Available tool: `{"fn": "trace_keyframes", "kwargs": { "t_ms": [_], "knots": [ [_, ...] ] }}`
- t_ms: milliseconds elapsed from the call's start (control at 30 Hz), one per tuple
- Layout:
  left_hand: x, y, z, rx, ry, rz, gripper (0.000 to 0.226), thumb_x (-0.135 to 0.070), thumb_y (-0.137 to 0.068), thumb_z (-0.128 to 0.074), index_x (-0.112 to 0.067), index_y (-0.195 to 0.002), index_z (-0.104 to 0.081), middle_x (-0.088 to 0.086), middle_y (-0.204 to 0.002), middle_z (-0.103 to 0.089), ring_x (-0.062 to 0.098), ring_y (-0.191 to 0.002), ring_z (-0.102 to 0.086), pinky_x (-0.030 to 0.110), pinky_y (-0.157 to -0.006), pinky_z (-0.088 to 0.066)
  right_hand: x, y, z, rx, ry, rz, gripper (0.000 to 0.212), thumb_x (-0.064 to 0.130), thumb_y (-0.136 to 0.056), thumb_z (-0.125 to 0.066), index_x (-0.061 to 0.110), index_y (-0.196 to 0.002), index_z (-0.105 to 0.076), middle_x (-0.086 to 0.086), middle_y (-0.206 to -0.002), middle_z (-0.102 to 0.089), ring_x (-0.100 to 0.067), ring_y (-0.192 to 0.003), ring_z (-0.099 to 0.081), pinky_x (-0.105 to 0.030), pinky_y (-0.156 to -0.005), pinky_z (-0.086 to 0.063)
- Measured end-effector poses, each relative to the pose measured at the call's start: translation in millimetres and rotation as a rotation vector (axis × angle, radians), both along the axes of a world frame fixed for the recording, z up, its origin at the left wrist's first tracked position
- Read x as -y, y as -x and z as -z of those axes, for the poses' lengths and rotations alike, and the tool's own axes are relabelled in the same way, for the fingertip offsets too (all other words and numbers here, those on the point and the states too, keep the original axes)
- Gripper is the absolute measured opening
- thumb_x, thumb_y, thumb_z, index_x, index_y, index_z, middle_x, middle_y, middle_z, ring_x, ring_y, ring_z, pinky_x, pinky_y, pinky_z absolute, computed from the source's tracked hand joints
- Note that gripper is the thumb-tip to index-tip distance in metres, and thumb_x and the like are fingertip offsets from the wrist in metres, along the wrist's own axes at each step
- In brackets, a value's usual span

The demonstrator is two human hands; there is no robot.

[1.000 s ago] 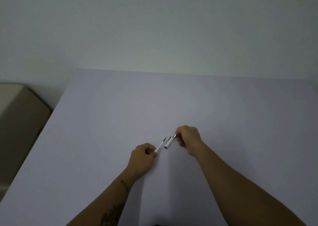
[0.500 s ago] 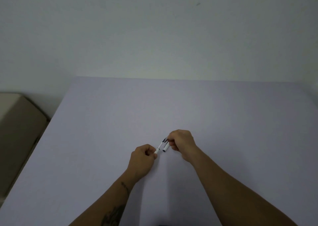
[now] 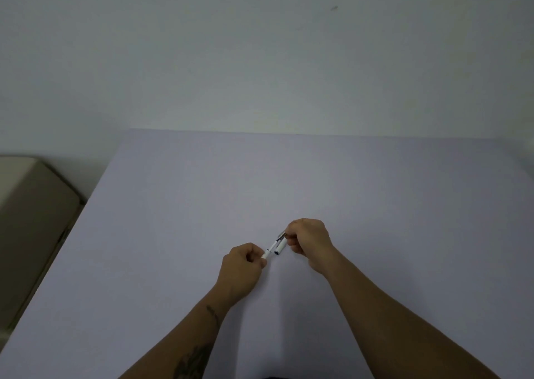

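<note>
A thin white pen points up and to the right from my left hand, which pinches its lower end just above the table. Beside it, my right hand holds a short white pen cap with a metal clip, its open end toward me. Cap and pen lie side by side and almost touch. The pen's far tip reaches the fingers of my right hand, and I cannot tell whether they touch it.
A wide pale lilac table runs to a plain grey wall. Off the table's left edge stands a beige padded seat or cushion.
My right hand has moved left toward my left hand, bringing the cap from a gap beside the pen to right alongside it. My left hand has stayed in place.
</note>
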State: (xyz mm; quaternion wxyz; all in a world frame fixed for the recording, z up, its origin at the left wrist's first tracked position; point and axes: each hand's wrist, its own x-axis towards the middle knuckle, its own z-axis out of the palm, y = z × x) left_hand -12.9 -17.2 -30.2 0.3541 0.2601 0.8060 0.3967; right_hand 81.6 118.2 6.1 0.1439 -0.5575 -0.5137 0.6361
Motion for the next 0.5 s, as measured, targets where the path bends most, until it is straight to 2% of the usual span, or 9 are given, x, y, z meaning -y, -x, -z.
{"fn": "trace_keyframes", "kwargs": {
  "t_ms": [133, 333, 400, 500],
  "knots": [
    [-1.9, -0.5, -2.9, 0.0, -0.033, -0.004, 0.011, -0.012, -0.087, -0.065, -0.018, -0.079, -0.07, -0.005, -0.065, -0.059, 0.009, -0.057, -0.049, 0.02, -0.057, -0.04, 8.0, -1.0, 1.8, 0.059, 0.01, -0.164, 0.014, -0.003, -0.079, -0.057, 0.003, -0.071, -0.067, -0.013, -0.068, -0.065, -0.018, -0.056, -0.057, -0.026, -0.053, -0.048],
    [-3.0, 2.6, -6.1, -0.027, -0.063, -0.01, 0.008, -0.009, -0.086, -0.066, -0.014, -0.083, -0.073, -0.003, -0.067, -0.061, 0.009, -0.057, -0.049, 0.019, -0.057, -0.04, 8.0, -1.4, 3.0, 0.05, -0.033, -0.244, 0.013, -0.003, -0.08, -0.06, 0.003, -0.076, -0.07, -0.018, -0.075, -0.07, -0.022, -0.065, -0.062, -0.026, -0.055, -0.049],
    [-2.6, 3.2, -6.2, -0.027, -0.063, -0.011, 0.009, -0.008, -0.085, -0.067, -0.013, -0.081, -0.072, -0.003, -0.066, -0.06, 0.01, -0.057, -0.048, 0.02, -0.056, -0.04, 6.2, -3.1, 2.2, 0.057, -0.056, -0.283, 0.012, -0.002, -0.079, -0.061, 0.004, -0.074, -0.07, -0.018, -0.074, -0.07, -0.022, -0.063, -0.06, -0.028, -0.055, -0.047],
    [-2.1, 2.5, -5.7, -0.017, -0.061, -0.002, 0.009, -0.007, -0.084, -0.066, -0.012, -0.079, -0.072, -0.003, -0.065, -0.059, 0.01, -0.056, -0.047, 0.022, -0.056, -0.041, 5.0, -4.6, 1.7, 0.124, -0.147, -0.366, 0.013, 0.008, -0.081, -0.064, 0.009, -0.069, -0.068, -0.009, -0.065, -0.067, -0.017, -0.057, -0.056, -0.028, -0.055, -0.045]
  ]
}}
